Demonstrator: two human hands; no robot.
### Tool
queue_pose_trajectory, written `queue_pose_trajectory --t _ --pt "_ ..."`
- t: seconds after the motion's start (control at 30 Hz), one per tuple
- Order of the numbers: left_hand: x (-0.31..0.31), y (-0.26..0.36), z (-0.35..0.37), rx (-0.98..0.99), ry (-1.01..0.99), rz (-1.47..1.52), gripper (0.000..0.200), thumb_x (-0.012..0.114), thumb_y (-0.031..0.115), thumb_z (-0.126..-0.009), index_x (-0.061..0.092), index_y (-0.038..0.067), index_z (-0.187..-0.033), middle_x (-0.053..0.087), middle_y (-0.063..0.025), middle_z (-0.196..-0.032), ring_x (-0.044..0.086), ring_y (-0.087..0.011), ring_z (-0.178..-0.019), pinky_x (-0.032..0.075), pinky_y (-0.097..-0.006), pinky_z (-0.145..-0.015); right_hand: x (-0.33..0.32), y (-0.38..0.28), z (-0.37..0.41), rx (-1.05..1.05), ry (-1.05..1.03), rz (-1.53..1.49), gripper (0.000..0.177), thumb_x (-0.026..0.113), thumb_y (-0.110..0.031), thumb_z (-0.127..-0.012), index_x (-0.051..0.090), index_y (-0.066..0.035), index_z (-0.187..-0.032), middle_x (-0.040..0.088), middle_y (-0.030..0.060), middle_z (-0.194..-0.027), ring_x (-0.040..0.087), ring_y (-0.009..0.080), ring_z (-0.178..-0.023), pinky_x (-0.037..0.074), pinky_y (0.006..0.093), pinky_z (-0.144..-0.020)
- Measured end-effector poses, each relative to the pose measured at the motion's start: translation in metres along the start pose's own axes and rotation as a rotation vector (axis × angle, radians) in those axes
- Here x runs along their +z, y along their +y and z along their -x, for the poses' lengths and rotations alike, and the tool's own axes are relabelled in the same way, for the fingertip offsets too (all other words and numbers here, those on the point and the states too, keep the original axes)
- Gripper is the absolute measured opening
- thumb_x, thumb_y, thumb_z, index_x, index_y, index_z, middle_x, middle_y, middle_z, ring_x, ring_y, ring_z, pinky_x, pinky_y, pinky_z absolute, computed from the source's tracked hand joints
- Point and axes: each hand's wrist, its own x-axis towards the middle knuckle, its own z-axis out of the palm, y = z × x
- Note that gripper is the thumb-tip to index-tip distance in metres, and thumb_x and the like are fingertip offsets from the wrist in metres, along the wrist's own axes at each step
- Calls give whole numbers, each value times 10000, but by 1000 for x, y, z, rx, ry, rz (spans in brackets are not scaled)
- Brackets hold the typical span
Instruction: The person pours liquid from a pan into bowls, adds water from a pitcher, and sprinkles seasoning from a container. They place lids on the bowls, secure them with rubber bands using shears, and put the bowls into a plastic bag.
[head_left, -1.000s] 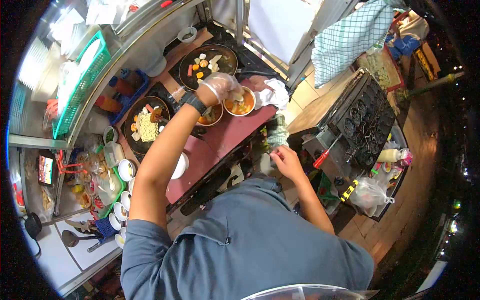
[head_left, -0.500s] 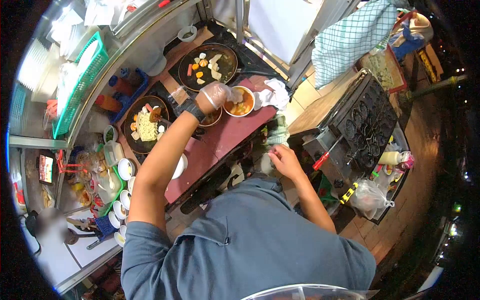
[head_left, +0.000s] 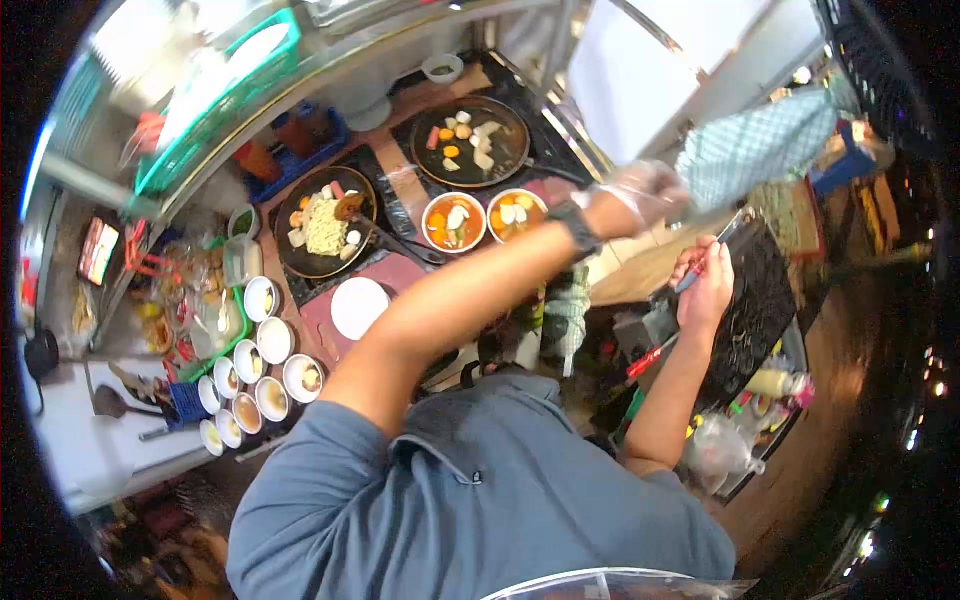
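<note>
My left hand (head_left: 645,197), in a thin clear glove with a dark watch at the wrist, is held out to the right beside a checkered cloth (head_left: 755,150). Motion smears its fingers. In my right hand (head_left: 706,285) is a slim tool (head_left: 690,278) with a blue handle, its metal end pointing up and away over the black mould pan (head_left: 755,300). Left of my gloved hand stand two bowls of orange-red soup, one nearer (head_left: 516,213) and one farther left (head_left: 455,222), with pale and orange pieces floating in them.
One round pan (head_left: 470,140) holds broth and pieces; another pan (head_left: 325,225) holds noodles and a spoon. A white bowl (head_left: 360,308) is on the red counter. Several small filled bowls (head_left: 272,398) line the left. A red-handled tool (head_left: 645,366) lies by the mould pan.
My left hand has left the soup bowl and swung right toward the cloth. My right hand has risen toward the mould pan and now holds the blue-handled tool. The view has turned.
</note>
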Motion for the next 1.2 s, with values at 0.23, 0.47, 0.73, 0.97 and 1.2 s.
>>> queue_pose_trajectory --t 0.23,0.47,0.73,0.97,1.2 --pt "13 36 -24 48 93 -149 184 814 195 -816 770 103 -970 741 -179 -894 731 -330 -839 595 -434 -800 84 33 33 -51 133 -43 430 498 -252 -1099 503 -37 -1472 646 97 -1265 634 213 -1046 533 356 -864" --pt "-35 94 48 196 157 -621 322 793 331 -809 674 56 -928 696 -140 -743 725 -378 -757 587 -480 -685 221 102 2 -292 -669 492 533 487 -190 -1103 403 -87 -1619 573 143 -1216 568 289 -1146 428 420 -1067" --pt "-137 163 243 514 322 -409 479 771 302 -813 621 38 -1183 645 -148 -955 660 -380 -896 536 -517 -757 466 -6 -51 -1100 -497 846 201 716 -59 -941 717 -18 -1138 698 161 -1011 701 305 -921 552 413 -846" --pt "-296 184 464 427 573 -505 319 767 296 -945 714 50 -1141 758 -160 -1093 737 -349 -985 582 -451 -850 507 15 -53 -1177 -487 861 151 766 -57 -890 707 -16 -1022 707 166 -1000 700 321 -904 548 428 -814" --pt "-404 189 622 18 919 -598 164 787 174 -949 741 53 -1049 786 -107 -1033 755 -203 -943 592 -336 -870 505 33 -53 -1142 -479 930 164 682 -126 -961 706 0 -1064 718 169 -981 690 310 -869 528 399 -807"
